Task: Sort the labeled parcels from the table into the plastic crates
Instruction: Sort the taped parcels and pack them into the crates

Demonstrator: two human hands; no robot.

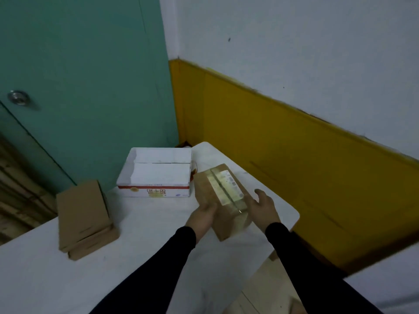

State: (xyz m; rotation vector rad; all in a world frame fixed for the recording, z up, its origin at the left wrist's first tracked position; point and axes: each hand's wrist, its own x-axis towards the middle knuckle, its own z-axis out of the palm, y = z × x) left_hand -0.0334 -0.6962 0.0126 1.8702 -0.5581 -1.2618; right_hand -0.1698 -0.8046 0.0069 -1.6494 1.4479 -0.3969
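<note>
I am watching the brown cardboard parcel, taped, white label up, near the white table right edge. My left hand is cupping its left side; my right hand, fingers spread, is only flanking it. A one-sided lift could tip it off; no crate is showing.

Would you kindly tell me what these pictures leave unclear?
Head view only:
- Label on the held parcel: print blurred and under glare, unreadable.
- Crates: none in frame.
- Left hand: fingertips hidden behind the parcel.
- Stacked boxes: no label shows on top; other faces hidden.
- White box: contents not visible.
</note>
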